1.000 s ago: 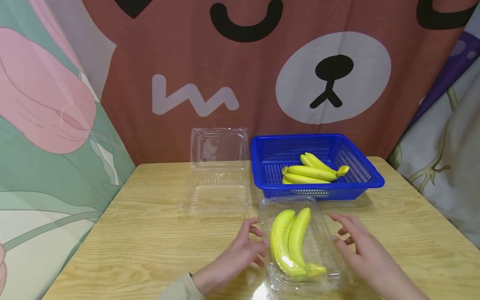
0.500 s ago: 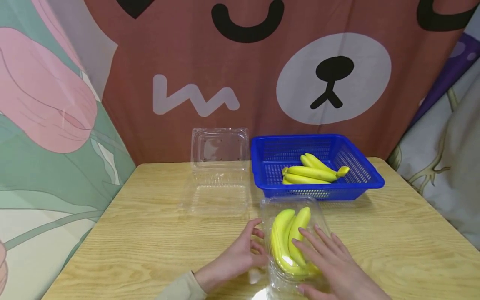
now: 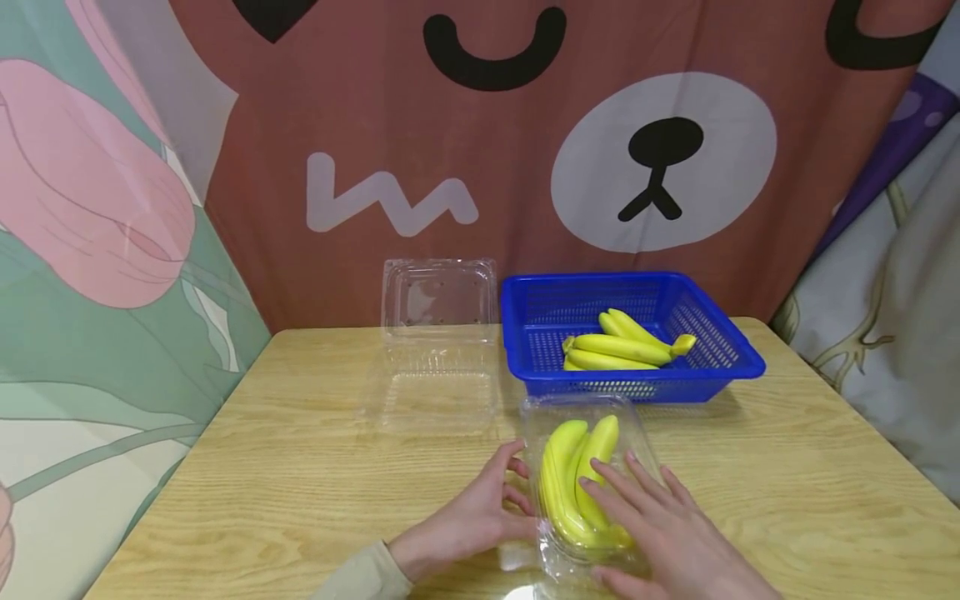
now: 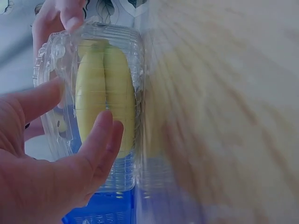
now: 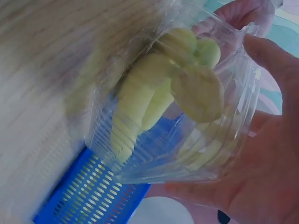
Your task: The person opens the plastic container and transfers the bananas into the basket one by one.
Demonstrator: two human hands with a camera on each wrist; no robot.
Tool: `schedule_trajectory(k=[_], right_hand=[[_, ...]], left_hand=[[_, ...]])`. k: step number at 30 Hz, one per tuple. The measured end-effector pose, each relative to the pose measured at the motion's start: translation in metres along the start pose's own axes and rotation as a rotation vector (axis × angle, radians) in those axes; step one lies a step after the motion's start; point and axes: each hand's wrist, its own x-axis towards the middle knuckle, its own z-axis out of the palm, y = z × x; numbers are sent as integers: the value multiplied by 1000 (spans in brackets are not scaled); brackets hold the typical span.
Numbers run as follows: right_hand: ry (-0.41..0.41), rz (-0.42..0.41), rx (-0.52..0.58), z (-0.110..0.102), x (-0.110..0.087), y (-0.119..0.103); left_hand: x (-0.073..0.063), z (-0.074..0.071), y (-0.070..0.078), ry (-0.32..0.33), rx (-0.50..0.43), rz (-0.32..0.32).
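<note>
A clear plastic clamshell box (image 3: 638, 427) with its lid down stands at the front of the table, holding a bunch of yellow bananas (image 3: 561, 483). My left hand (image 3: 480, 508) is at the box's left side, thumb by the lid rim and fingers loosely bent along the wall, as the left wrist view shows. Across the lid's right part lies my right hand (image 3: 663, 525), fingers spread and straight, covering part of the bananas. In the right wrist view, the right thumb and fingers lie over the lid, and the bananas (image 5: 140, 98) show through the plastic.
Behind the box stands a blue perforated basket (image 3: 637, 375) with more bananas (image 3: 618, 343) in it. Left of the basket is another clear clamshell (image 3: 438, 333), its lid raised. A printed cloth (image 3: 375, 108) hangs beyond the wooden table (image 3: 315, 467).
My right hand has moved left from beside the box onto its lid, then stayed there. The left hand keeps its place at the left side.
</note>
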Motion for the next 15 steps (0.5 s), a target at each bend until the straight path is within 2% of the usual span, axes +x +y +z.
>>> schedule_trajectory(k=[4,9,15], right_hand=[[38,-51,-49,-5,4,1],[156,-204,-137,-11,12,3],[235,-342,-119,-10,22,6]], left_hand=[[0,-1,1,-9,9,7],[0,0,1,-33,4,11],[0,-1,1,-33,-11,5]])
